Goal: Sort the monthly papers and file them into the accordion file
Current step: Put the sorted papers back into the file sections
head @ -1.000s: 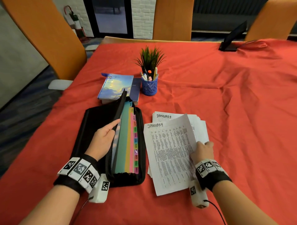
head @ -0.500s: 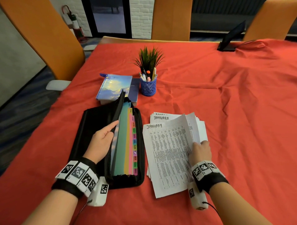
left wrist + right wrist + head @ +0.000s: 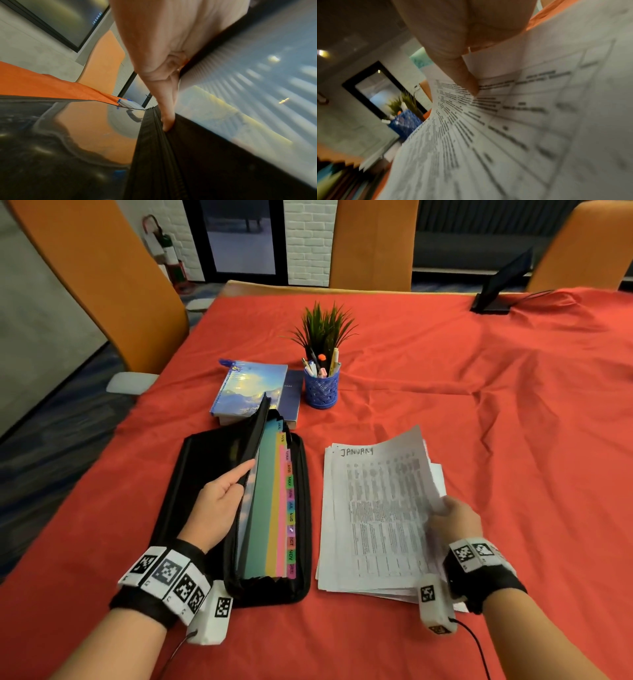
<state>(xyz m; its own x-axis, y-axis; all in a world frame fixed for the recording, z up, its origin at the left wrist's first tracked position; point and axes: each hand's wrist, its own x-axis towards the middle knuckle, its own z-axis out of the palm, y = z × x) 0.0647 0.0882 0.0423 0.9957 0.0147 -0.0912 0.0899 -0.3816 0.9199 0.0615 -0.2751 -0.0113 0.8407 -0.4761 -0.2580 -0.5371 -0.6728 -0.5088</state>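
right hand (image 3: 454,517) pinches the white printed january sheet (image 3: 380,508) at its 3 o'clock edge; light, floppy, likely to buckle. left hand (image 3: 219,505) pinches open the black fabric accordion file (image 3: 303,508), at the sheet's 9 o'clock.

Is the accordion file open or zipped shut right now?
Open. The accordion file lies unzipped; the left hand holds its front flap up, exposing the coloured month tabs.

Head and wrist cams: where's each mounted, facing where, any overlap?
Head: on the head, facing forward-down over the table; both forearms show.
Left wrist: looks along the left hand at the accordion file's zipper edge.
Right wrist: looks along the right hand onto the papers.
Shared: head, right wrist both show the pen cup.
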